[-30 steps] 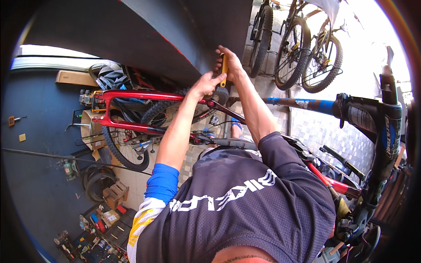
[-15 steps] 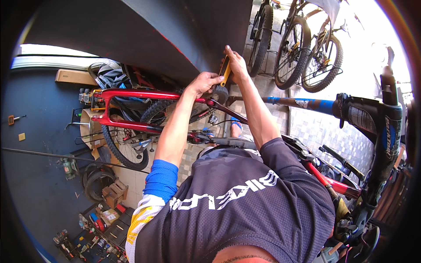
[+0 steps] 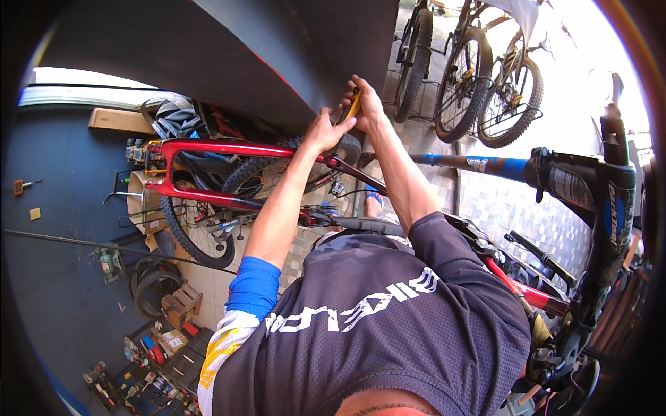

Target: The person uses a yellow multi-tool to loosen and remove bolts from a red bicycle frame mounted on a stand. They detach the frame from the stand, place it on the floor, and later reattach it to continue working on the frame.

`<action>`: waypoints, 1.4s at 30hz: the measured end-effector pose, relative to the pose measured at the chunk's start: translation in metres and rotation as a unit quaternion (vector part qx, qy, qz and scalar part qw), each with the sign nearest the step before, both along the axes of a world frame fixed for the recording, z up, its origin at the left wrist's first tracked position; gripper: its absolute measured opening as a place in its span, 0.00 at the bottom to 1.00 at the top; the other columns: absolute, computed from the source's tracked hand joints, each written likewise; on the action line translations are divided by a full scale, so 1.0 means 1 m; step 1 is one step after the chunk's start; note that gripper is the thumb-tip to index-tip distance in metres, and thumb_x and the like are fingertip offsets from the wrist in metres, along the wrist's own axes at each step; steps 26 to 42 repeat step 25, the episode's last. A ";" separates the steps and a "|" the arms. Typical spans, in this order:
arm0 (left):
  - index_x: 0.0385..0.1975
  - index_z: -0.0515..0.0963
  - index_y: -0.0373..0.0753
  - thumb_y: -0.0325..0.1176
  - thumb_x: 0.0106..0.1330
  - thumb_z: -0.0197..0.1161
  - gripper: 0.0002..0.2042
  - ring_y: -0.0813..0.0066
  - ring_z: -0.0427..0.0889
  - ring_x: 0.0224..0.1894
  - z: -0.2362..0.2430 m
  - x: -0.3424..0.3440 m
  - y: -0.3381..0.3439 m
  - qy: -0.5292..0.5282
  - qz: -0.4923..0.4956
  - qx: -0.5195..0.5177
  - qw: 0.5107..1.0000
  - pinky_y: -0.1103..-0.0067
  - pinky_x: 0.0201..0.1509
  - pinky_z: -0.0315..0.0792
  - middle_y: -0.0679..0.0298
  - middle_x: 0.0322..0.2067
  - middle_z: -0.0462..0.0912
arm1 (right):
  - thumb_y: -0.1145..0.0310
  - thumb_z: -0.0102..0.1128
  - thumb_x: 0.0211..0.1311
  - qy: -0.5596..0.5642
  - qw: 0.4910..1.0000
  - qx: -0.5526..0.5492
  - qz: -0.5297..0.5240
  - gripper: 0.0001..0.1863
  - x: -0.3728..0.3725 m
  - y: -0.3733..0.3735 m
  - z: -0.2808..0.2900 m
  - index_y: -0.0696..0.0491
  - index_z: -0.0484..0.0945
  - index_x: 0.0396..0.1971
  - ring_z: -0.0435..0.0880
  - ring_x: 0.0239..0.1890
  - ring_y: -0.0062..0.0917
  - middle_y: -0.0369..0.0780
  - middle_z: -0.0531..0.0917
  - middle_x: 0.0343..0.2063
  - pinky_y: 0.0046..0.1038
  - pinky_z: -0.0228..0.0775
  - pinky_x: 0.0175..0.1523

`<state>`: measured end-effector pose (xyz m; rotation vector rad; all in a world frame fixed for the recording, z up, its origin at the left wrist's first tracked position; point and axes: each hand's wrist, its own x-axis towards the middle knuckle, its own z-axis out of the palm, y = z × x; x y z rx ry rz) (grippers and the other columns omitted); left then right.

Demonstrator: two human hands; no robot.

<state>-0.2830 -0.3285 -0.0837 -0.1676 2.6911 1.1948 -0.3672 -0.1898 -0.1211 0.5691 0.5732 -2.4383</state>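
Beyond the red bicycle frame (image 3: pixel 222 148), both my arms stretch forward to a slim yellow-and-black tool (image 3: pixel 354 107) whose exact kind I cannot make out. My right hand (image 3: pixel 370 111) is closed round its upper part, partly covering it. My left hand (image 3: pixel 323 132) grips its lower end, the thumb pressed along it. Some of the left fingers are hidden behind the hand. Under my forearms runs the frame, its red tubes reaching left, with the dark joint (image 3: pixel 334 162) just below the tool.
A blue-and-black bicycle fork (image 3: pixel 479 163) crosses on the right near a black upright (image 3: pixel 610 222). Several bicycles (image 3: pixel 463 83) stand at the far right. A dark panel (image 3: pixel 305 41) overhangs ahead. Left are a loose wheel (image 3: pixel 198 229), a wooden crate (image 3: pixel 182 305) and scattered tools (image 3: pixel 149 381).
My hands have come closer together round the tool, and the right fingers have shifted over its top. The tool's tilt has changed slightly. The red frame stays in place.
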 end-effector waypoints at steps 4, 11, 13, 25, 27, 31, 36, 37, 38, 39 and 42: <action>0.31 0.84 0.39 0.54 0.76 0.62 0.23 0.89 0.58 0.15 0.007 -0.004 -0.008 -0.193 0.021 0.222 0.955 0.82 0.19 0.50 0.79 0.15 0.65 | 0.52 0.63 0.69 0.026 0.999 -0.028 -0.015 0.16 0.003 -0.002 0.000 0.49 0.77 0.44 0.75 0.26 0.27 0.31 0.72 0.20 0.35 0.74 0.38; 0.36 0.83 0.31 0.49 0.54 0.75 0.24 0.54 0.88 0.37 0.032 -0.007 0.019 -0.037 0.023 -0.017 0.999 0.64 0.47 0.78 0.50 0.30 0.88 | 0.52 0.71 0.64 0.082 0.950 0.299 0.029 0.23 0.004 -0.003 0.020 0.57 0.77 0.45 0.82 0.33 0.31 0.40 0.80 0.31 0.37 0.78 0.39; 0.39 0.82 0.31 0.49 0.53 0.76 0.25 0.52 0.88 0.42 0.030 -0.004 0.023 -0.001 0.015 -0.028 0.999 0.64 0.51 0.78 0.48 0.35 0.88 | 0.49 0.73 0.62 0.099 0.908 0.408 -0.004 0.25 0.005 -0.016 0.026 0.56 0.77 0.40 0.80 0.28 0.27 0.38 0.79 0.29 0.36 0.78 0.38; 0.53 0.85 0.36 0.47 0.60 0.78 0.26 0.65 0.88 0.44 0.006 -0.001 0.004 -0.118 -0.008 0.015 0.993 0.69 0.53 0.77 0.54 0.43 0.91 | 0.46 0.68 0.65 0.124 0.967 0.222 0.027 0.28 0.013 0.009 0.022 0.51 0.76 0.55 0.83 0.32 0.28 0.40 0.85 0.31 0.35 0.78 0.40; 0.53 0.85 0.36 0.47 0.60 0.78 0.26 0.65 0.88 0.44 0.006 -0.001 0.004 -0.118 -0.008 0.015 0.993 0.69 0.53 0.77 0.54 0.43 0.91 | 0.46 0.68 0.65 0.124 0.967 0.222 0.027 0.28 0.013 0.009 0.022 0.51 0.76 0.55 0.83 0.32 0.28 0.40 0.85 0.31 0.35 0.78 0.40; 0.53 0.85 0.36 0.47 0.60 0.78 0.26 0.65 0.88 0.44 0.006 -0.001 0.004 -0.118 -0.008 0.015 0.993 0.69 0.53 0.77 0.54 0.43 0.91 | 0.46 0.68 0.65 0.124 0.967 0.222 0.027 0.28 0.013 0.009 0.022 0.51 0.76 0.55 0.83 0.32 0.28 0.40 0.85 0.31 0.35 0.78 0.40; 0.53 0.85 0.36 0.47 0.60 0.78 0.26 0.65 0.88 0.44 0.006 -0.001 0.004 -0.118 -0.008 0.015 0.993 0.69 0.53 0.77 0.54 0.43 0.91 | 0.46 0.68 0.65 0.124 0.967 0.222 0.027 0.28 0.013 0.009 0.022 0.51 0.76 0.55 0.83 0.32 0.28 0.40 0.85 0.31 0.35 0.78 0.40; 0.53 0.85 0.36 0.47 0.60 0.78 0.26 0.65 0.88 0.44 0.006 -0.001 0.004 -0.118 -0.008 0.015 0.993 0.69 0.53 0.77 0.54 0.43 0.91 | 0.46 0.68 0.65 0.124 0.967 0.222 0.027 0.28 0.013 0.009 0.022 0.51 0.76 0.55 0.83 0.32 0.28 0.40 0.85 0.31 0.35 0.78 0.40; 0.53 0.85 0.36 0.47 0.60 0.78 0.26 0.65 0.88 0.44 0.006 -0.001 0.004 -0.118 -0.008 0.015 0.993 0.69 0.53 0.77 0.54 0.43 0.91 | 0.46 0.68 0.65 0.124 0.967 0.222 0.027 0.28 0.013 0.009 0.022 0.51 0.76 0.55 0.83 0.32 0.28 0.40 0.85 0.31 0.35 0.78 0.40; 0.53 0.85 0.36 0.47 0.60 0.78 0.26 0.65 0.88 0.44 0.006 -0.001 0.004 -0.118 -0.008 0.015 0.993 0.69 0.53 0.77 0.54 0.43 0.91 | 0.46 0.68 0.65 0.124 0.967 0.222 0.027 0.28 0.013 0.009 0.022 0.51 0.76 0.55 0.83 0.32 0.28 0.40 0.85 0.31 0.35 0.78 0.40; 0.53 0.85 0.36 0.47 0.60 0.78 0.26 0.65 0.88 0.44 0.006 -0.001 0.004 -0.118 -0.008 0.015 0.993 0.69 0.53 0.77 0.54 0.43 0.91 | 0.46 0.68 0.65 0.124 0.967 0.222 0.027 0.28 0.013 0.009 0.022 0.51 0.76 0.55 0.83 0.32 0.28 0.40 0.85 0.31 0.35 0.78 0.40</action>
